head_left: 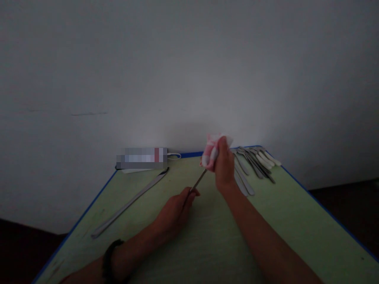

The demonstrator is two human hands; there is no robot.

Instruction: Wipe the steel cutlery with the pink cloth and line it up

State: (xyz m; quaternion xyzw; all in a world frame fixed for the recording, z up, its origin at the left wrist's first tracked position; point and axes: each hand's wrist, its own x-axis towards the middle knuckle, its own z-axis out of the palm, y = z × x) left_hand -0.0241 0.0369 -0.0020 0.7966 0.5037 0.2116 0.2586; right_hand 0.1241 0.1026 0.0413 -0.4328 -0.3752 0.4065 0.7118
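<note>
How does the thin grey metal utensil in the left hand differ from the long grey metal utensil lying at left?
The thin grey metal utensil is gripped in the left hand; the long grey metal utensil lies on the pale green table.
The thin utensil is partly hidden by that hand and the pink-and-white cloth; the long utensil is uncovered.
Both slant away rightward.

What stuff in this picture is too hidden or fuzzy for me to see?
All in the head view:
- The metal utensil's far end: hidden by the pink-and-white cloth in the right hand.
- Its near end: covered by the left hand.
- The back-left object: blurred by blocky squares.
- Some cutlery: overlapping pieces hide parts.
- Both arms: cut off by the bottom edge.
</note>
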